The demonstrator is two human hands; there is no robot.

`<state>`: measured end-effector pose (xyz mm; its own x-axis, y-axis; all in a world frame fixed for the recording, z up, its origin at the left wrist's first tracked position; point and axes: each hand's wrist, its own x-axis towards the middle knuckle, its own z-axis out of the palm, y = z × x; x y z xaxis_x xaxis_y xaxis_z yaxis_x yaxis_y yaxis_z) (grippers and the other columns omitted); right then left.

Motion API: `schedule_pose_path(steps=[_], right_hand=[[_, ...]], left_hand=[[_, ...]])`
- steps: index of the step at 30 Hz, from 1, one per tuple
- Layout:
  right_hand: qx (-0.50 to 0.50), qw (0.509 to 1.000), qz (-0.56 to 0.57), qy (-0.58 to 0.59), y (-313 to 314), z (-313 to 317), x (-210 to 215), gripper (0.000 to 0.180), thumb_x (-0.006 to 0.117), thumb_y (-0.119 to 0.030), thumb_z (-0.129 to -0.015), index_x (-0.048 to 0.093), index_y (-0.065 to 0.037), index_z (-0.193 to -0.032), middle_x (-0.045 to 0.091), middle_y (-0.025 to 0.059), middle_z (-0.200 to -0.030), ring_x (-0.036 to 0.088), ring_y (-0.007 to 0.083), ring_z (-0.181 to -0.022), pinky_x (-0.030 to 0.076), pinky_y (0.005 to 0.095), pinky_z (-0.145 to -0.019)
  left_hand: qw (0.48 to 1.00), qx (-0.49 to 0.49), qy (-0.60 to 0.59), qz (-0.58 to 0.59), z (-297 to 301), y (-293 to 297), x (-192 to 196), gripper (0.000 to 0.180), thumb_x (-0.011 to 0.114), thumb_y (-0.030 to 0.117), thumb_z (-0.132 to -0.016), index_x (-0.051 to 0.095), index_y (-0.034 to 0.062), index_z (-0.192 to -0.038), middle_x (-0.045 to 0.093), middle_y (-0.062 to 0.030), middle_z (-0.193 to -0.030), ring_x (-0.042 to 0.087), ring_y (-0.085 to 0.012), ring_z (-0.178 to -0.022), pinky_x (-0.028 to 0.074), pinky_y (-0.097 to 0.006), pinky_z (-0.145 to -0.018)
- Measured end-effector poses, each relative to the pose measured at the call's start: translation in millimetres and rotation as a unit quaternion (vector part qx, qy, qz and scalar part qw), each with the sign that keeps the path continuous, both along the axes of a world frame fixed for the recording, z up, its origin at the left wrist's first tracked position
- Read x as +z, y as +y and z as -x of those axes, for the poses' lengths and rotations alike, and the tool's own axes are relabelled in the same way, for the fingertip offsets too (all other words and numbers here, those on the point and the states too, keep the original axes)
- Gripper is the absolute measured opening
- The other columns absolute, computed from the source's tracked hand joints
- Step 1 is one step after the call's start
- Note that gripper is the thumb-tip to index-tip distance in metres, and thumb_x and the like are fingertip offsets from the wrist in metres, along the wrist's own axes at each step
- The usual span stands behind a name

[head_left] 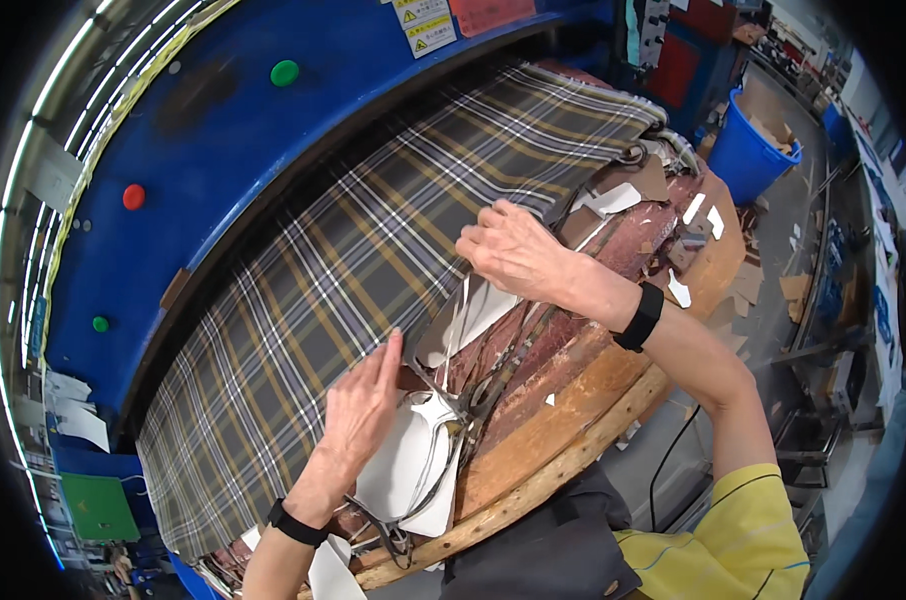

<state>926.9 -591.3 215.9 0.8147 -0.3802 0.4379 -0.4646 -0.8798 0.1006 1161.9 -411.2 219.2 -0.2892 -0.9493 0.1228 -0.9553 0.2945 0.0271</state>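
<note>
A wide sheet of grey plaid fabric [323, 250] with yellow and white stripes lies across the bed of a blue machine. My right hand [513, 250] is closed at the fabric's near edge, its fingers curled over the cloth. Farther left, my left hand [361, 400] rests by the same edge with its index finger stretched out onto the cloth. Beside it are thin bent metal strips [463, 420], which look like cutting dies. They lie partly over a white sheet [408, 465] on the worn board [513, 450].
The blue machine body [223, 120] rises behind the fabric, with green and red buttons. White scraps [613, 200] and more metal strips lie along the board on the right. A blue bin [753, 150] of cardboard pieces stands at the far right, with scraps on the floor nearby.
</note>
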Motion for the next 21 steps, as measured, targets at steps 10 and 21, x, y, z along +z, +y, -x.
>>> schedule_pose_path(steps=[10,21], right_hand=[[0.089,0.982,-0.027,0.164,79.0,0.2,-4.2,0.040,0.066,-0.010,-0.076,0.060,0.007,-0.112,0.062,0.0184,-0.105,0.060,0.0257,-0.093,0.051,0.0367,-0.078],[0.067,0.989,-0.025,0.126,40.9,-30.3,-30.8,0.017,0.068,-0.009,-0.070,0.063,0.003,-0.081,0.063,0.0147,-0.090,0.066,0.0234,-0.075,0.054,0.0323,-0.057]], left_hand=[[0.985,0.086,0.147,0.009,-12.7,-20.0,32.7,0.041,0.056,0.003,-0.092,0.055,0.0046,-0.133,0.064,-0.0260,-0.077,0.064,-0.0388,-0.064,0.048,-0.043,-0.060],[0.987,0.083,0.136,-0.001,-15.9,-21.3,37.9,0.040,0.057,0.003,-0.089,0.056,0.0008,-0.129,0.064,-0.0266,-0.079,0.062,-0.0427,-0.068,0.048,-0.045,-0.061]])
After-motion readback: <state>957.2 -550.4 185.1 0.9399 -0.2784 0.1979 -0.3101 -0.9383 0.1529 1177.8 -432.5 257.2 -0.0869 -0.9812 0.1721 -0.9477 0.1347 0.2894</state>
